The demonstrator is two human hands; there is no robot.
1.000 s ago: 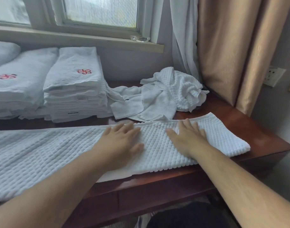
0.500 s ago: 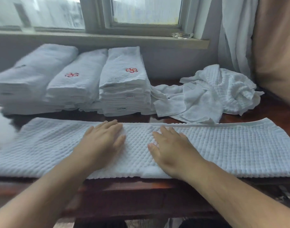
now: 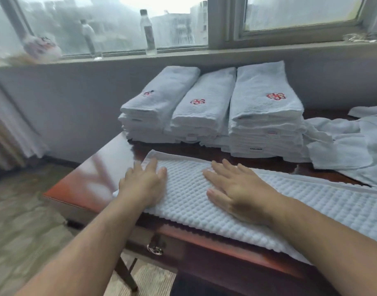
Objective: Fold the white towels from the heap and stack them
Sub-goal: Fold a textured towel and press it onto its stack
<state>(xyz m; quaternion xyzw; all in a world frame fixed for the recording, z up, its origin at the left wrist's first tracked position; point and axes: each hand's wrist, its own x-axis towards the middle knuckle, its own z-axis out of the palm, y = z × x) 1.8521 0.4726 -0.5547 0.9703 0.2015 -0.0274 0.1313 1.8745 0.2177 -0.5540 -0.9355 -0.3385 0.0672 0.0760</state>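
Note:
A long white waffle-weave towel [image 3: 311, 206], folded into a strip, lies along the front of the wooden table [image 3: 87, 180]. My left hand [image 3: 143, 184] presses flat on the strip's left end with straight fingers. My right hand [image 3: 236, 189] lies flat on the strip just to the right of it. Behind them stand three stacks of folded white towels [image 3: 266, 116] with red emblems. The heap of unfolded white towels [image 3: 350, 144] sprawls at the right edge of the view.
The table's left end and front edge drop to a carpeted floor [image 3: 23, 221]. A drawer handle [image 3: 155, 249] shows under the front edge. Two bottles [image 3: 148, 33] and a bag [image 3: 42, 48] stand on the windowsill behind the stacks.
Both hands have slid left along the strip, from its right part to its left end. The view has swung left with them, so the heap now sits at the right edge.

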